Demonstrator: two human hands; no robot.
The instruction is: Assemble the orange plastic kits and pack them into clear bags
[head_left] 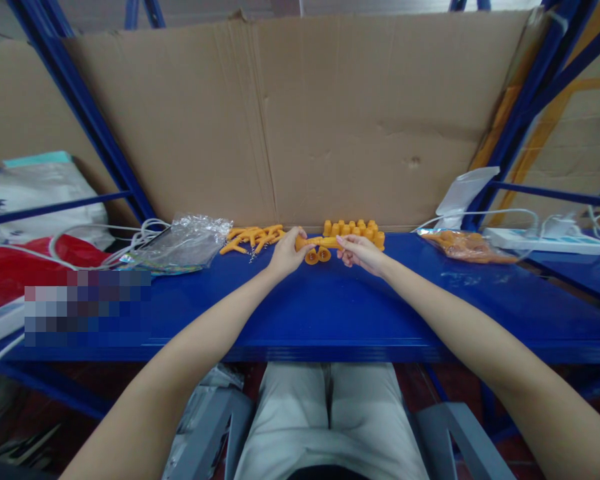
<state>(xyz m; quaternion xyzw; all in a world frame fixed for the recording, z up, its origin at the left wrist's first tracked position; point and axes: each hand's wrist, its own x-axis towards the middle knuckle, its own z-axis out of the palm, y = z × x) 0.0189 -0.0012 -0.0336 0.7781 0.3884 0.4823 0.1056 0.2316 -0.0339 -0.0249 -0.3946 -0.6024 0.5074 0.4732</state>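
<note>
Both hands meet over the back middle of the blue shelf table, gripping one long orange-yellow plastic piece (327, 243) between them. My left hand (286, 253) is closed around its left end, and my right hand (361, 253) pinches the right end between thumb and fingers. Just below the piece lie two round orange cup-like parts (324, 254), their open sides facing me. Behind my right hand, several short orange knob-like parts (355, 227) stand in rows. To the left of my left hand is a loose pile of branched orange pieces (250, 236) with small dark specks beside it.
A clear plastic bag (185, 243) and white cables (147, 233) lie left, near a red bag (45, 267). On the right are a bag of orange parts (463, 245) and a white power strip (545, 241). Cardboard (330, 120) walls off the back between blue posts (525, 120).
</note>
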